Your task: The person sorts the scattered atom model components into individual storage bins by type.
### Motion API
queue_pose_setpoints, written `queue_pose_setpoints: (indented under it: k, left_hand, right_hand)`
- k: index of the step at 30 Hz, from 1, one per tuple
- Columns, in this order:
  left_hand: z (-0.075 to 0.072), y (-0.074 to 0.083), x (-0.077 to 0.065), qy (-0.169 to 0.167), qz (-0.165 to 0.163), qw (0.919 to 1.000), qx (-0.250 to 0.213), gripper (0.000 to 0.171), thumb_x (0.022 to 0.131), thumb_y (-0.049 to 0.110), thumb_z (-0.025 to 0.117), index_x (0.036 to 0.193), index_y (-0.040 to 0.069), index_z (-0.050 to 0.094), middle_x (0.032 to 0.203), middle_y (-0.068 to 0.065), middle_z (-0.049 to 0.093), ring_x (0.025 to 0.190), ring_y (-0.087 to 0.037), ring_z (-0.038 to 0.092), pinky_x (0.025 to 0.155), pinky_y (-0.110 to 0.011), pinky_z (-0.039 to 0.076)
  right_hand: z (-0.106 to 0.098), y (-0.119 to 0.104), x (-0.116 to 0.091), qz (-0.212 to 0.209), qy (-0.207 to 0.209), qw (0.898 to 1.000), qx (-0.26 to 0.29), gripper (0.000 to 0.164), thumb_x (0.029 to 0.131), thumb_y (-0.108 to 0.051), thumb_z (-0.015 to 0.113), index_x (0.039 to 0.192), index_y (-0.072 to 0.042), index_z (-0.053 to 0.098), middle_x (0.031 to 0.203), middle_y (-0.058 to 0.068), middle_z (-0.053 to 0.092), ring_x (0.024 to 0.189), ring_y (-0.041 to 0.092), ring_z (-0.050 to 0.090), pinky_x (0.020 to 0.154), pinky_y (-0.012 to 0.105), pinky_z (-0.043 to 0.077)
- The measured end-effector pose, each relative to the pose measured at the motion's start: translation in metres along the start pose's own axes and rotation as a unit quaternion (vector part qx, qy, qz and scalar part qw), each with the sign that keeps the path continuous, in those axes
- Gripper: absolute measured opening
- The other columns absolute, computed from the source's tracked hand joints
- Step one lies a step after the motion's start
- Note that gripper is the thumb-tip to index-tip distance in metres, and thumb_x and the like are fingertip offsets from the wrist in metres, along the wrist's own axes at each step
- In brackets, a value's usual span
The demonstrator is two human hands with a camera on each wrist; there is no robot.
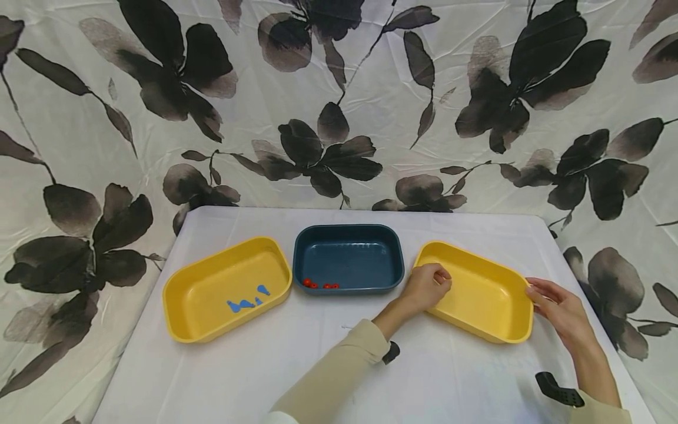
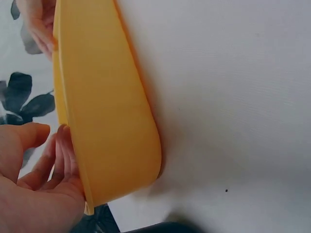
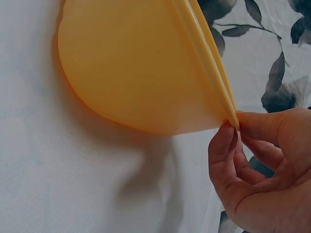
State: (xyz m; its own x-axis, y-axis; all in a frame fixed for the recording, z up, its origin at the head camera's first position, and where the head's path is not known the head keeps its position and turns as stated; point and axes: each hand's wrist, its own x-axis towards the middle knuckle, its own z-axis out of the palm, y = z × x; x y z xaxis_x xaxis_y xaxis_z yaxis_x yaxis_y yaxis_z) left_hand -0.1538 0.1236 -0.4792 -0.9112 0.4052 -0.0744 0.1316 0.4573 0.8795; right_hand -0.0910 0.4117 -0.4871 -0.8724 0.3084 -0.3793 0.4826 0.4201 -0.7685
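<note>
A yellow tray stands at the right of the table, slanted. At its right end my right hand pinches the rim; the right wrist view shows the thumb and fingertips meeting on the rim's edge. My left hand is at the tray's left end, over the near rim. In the left wrist view its fingers bend loosely at the rim, and the thumb stands apart from them with nothing showing between.
A dark blue tray with several small red pieces stands in the middle. Another yellow tray at the left holds several blue pieces. The table has a white cover; a floral cloth hangs behind.
</note>
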Motion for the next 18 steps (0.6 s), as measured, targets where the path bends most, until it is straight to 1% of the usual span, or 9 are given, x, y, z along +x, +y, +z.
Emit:
queue_pose_setpoints:
  k: [6,12,18]
  left_hand:
    - [-0.011,-0.003,-0.008,-0.002,-0.013,0.9993,-0.034,0.009,0.097,0.015,0.071,0.1,0.007,0.074,0.084,0.005,0.064,0.07,-0.003,0.055,0.063,-0.014,0.048]
    - [-0.021,-0.006,-0.015,-0.002,-0.001,0.9979,-0.065,0.012,0.097,0.015,0.07,0.1,0.005,0.075,0.086,0.002,0.066,0.072,-0.004,0.057,0.067,-0.015,0.05]
    - [-0.031,-0.011,-0.026,-0.003,0.005,0.997,-0.077,0.014,0.097,0.016,0.07,0.101,0.005,0.075,0.086,0.002,0.067,0.071,-0.003,0.057,0.067,-0.014,0.05]
  right_hand:
    - [0.0,0.001,0.0,0.001,0.003,1.0,0.0,0.072,0.103,-0.047,0.058,0.154,0.0,0.039,0.148,0.022,0.043,0.092,-0.005,0.053,0.078,0.011,0.054]
    - [0.001,0.001,0.0,-0.001,0.004,1.0,-0.001,0.071,0.104,-0.046,0.057,0.154,0.001,0.039,0.148,0.022,0.044,0.093,-0.004,0.053,0.078,0.011,0.054]
    - [0.0,0.0,-0.001,0.001,0.003,1.0,-0.003,0.072,0.104,-0.047,0.057,0.154,0.0,0.039,0.146,0.021,0.044,0.094,-0.003,0.053,0.078,0.01,0.053]
